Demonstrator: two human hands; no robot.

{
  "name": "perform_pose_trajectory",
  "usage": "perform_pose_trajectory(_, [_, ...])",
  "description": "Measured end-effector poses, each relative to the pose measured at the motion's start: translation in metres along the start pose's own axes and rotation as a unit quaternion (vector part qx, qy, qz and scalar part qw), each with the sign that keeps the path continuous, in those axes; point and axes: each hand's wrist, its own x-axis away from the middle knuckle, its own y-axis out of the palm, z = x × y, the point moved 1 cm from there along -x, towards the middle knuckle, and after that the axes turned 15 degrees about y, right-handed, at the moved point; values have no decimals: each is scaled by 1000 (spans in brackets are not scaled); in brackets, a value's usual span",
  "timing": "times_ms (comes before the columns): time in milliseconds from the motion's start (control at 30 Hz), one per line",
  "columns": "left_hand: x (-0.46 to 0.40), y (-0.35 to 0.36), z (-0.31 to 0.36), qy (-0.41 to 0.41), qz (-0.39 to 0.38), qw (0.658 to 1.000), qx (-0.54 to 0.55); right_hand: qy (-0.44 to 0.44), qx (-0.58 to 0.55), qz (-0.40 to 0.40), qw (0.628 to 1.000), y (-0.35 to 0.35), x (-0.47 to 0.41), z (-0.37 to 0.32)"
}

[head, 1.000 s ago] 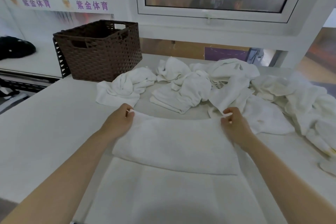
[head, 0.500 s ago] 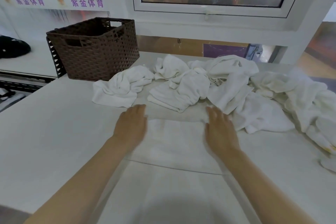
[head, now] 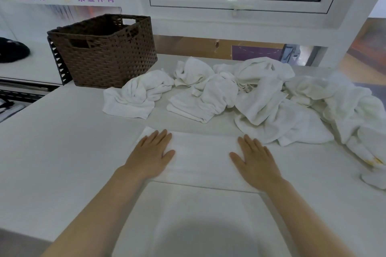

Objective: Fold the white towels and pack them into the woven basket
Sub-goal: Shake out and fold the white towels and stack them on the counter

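A white towel (head: 201, 156) lies flat on the table in front of me, its far part folded over the near part. My left hand (head: 151, 153) presses flat on the fold's left side, fingers straight. On the right side my right hand (head: 253, 157) lies flat in the same way. Beyond the fold, several crumpled white towels (head: 208, 94) are heaped across the middle and right of the table. The brown woven basket (head: 104, 52) stands at the far left of the table; its inside looks dark.
The white table (head: 52, 148) runs to an edge on the left. A dark object (head: 12, 49) sits on a lower ledge at far left. A white window frame (head: 236, 7) and wall rise behind the table.
My hands let go of the towel corners they pinched a second ago and now lie flat on the folded layer. They have slid a little apart along the fold.
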Motion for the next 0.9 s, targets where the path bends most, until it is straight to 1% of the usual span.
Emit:
perform_pose_trajectory(67, [7,0,-9,-16,13,999,28,27,-22,-5,999,-1,0,13])
perform_pose_trajectory(133, [12,0,-9,-14,30,998,53,34,-49,-7,998,0,1,16])
perform_pose_trajectory(200, [17,0,-6,-21,73,992,96,35,-98,23,994,-1,4,14])
perform_pose_trajectory(267, [23,-4,-4,-57,137,969,195,49,-190,99,976,-6,13,13])
perform_pose_trajectory(300, [28,-6,-4,-80,173,948,254,67,-238,128,961,-9,18,15])
perform_pose_trajectory(333, [34,-8,-6,-102,205,926,301,92,-271,128,949,-13,23,17])
perform_pose_trajectory(367, [41,-8,-7,-118,230,909,327,120,-274,100,949,-16,28,19])
perform_pose_trajectory(400, [48,-7,-9,-125,248,900,337,144,-242,60,958,-18,33,20])
perform_pose_trajectory(467, [60,-3,-11,-110,263,900,329,165,-147,10,975,-20,39,23])
perform_pose_trajectory(533, [66,3,-11,-88,263,910,308,165,-95,-6,982,-22,40,22])
perform_pose_trajectory(600, [67,7,-12,-85,263,918,285,160,-81,-29,983,-25,39,20])
perform_pose_trajectory(667, [67,10,-13,-88,258,922,274,158,-110,-42,980,-30,36,16])
perform_pose_trajectory(733, [68,11,-13,-80,250,927,269,161,-158,-25,974,-35,34,12])
perform_pose_trajectory(833, [69,12,-12,-63,246,930,266,165,-240,35,956,-47,35,-3])
perform_pose_trajectory(900, [70,10,-11,-66,254,924,277,142,-299,92,939,-61,37,-21])
